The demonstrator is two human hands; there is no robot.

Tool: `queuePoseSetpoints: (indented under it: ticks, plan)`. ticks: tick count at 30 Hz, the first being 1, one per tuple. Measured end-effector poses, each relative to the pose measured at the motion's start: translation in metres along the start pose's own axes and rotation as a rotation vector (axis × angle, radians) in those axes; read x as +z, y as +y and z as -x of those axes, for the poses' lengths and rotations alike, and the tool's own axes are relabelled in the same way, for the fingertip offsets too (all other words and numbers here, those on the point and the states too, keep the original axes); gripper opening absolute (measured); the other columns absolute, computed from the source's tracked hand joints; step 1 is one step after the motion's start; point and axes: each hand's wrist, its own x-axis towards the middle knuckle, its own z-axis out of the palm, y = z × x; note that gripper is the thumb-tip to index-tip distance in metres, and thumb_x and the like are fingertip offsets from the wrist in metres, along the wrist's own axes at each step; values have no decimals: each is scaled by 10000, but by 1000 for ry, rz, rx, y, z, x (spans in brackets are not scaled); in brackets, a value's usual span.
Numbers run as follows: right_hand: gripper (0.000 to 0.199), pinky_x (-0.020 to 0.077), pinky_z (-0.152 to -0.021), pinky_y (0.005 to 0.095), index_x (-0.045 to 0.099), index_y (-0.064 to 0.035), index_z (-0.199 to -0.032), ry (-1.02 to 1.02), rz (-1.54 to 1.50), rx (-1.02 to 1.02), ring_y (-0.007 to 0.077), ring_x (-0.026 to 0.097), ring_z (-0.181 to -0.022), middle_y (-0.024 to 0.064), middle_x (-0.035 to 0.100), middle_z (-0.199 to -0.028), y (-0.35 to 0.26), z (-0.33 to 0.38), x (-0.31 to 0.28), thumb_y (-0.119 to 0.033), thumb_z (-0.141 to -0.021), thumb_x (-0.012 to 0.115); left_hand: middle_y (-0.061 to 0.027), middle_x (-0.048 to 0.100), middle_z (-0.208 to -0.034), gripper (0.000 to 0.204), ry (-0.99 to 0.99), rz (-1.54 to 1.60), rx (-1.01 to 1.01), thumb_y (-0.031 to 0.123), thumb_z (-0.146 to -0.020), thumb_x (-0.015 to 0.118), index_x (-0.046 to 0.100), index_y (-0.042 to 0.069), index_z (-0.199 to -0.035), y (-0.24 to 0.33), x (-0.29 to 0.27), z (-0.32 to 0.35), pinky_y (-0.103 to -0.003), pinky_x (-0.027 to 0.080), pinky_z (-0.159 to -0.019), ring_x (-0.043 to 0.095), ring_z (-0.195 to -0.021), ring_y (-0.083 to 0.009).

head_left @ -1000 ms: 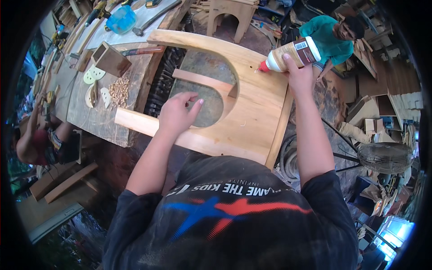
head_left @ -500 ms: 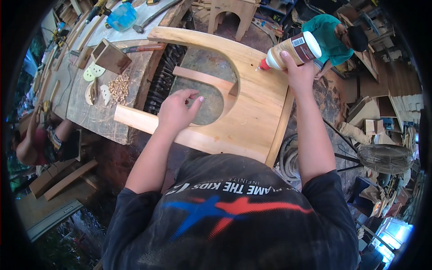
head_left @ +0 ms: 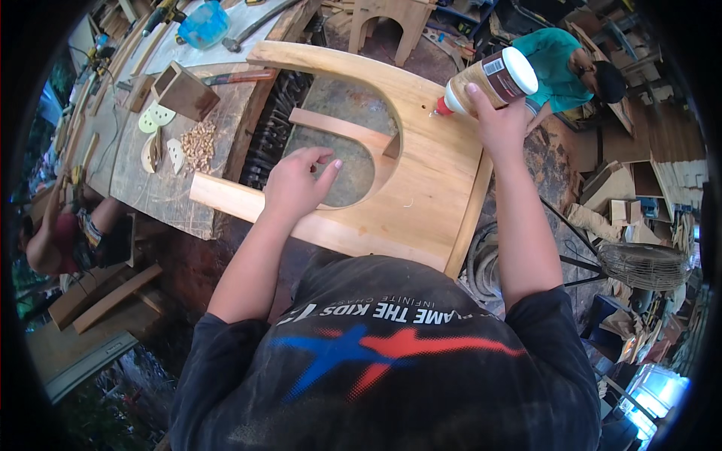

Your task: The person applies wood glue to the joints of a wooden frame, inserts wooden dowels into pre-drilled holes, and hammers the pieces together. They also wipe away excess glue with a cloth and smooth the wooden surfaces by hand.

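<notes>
Right hand (head_left: 498, 124) wraps a brown glue bottle (head_left: 487, 81), red nozzle tipped onto the pale, smooth U-shaped wooden frame (head_left: 421, 177) at one o'clock; left hand (head_left: 295, 186), fingers loosely curled, rests on the frame's inner curve.

The arched cut-out in the wooden frame (head_left: 421, 180) is open on its near side, but a wooden crossbar (head_left: 338, 128) spans its far part and the left hand (head_left: 295, 188) rests on its near left rim. On the frame's right the board is bare, save the far right, where the right hand (head_left: 498, 124) tilts a glue bottle (head_left: 489, 79). Left of the frame, a small wooden box (head_left: 184, 92) and a heap of dowels (head_left: 198, 145) crowd the workbench (head_left: 162, 195)
</notes>
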Motion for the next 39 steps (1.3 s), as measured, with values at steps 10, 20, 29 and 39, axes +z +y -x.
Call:
queuePoseSetpoints:
  ticks: [10,20,29,39]
  plan:
    - [613,523,-1017,376,581,39,-1288,2,4,37,267,702,-1149,176,720,-1228,7,2,-3,-310,-864,852,-107,753,-986,299,-8,-5,-17,343,-924,752,779,103,-1099,1,0,0,-406,579,-748,720,-835,-287]
    - [696,538,-1001,401,556,36,-1317,22,91,13,299,706,-1154,189,719,-1233,0,3,0,-359,-836,868,-107,755,-976,296,10,3,-12,333,-918,762,783,100,-1100,0,0,0,-399,580,-738,718,-811,-283]
    - [908,522,-1047,473,480,28,-1384,-76,296,46,406,655,-1223,255,669,-1289,-56,5,24,-411,-731,932,-148,757,-1003,296,21,31,3,282,-927,763,772,60,-1122,-5,3,-2,-396,584,-767,733,-835,-294]
    - [815,551,-1002,379,505,40,-1361,45,73,43,257,702,-1157,167,704,-1251,-47,-7,9,-393,-802,911,-136,760,-978,288,-5,53,24,273,-917,772,773,58,-1107,-4,7,-3,-388,583,-760,729,-821,-281]
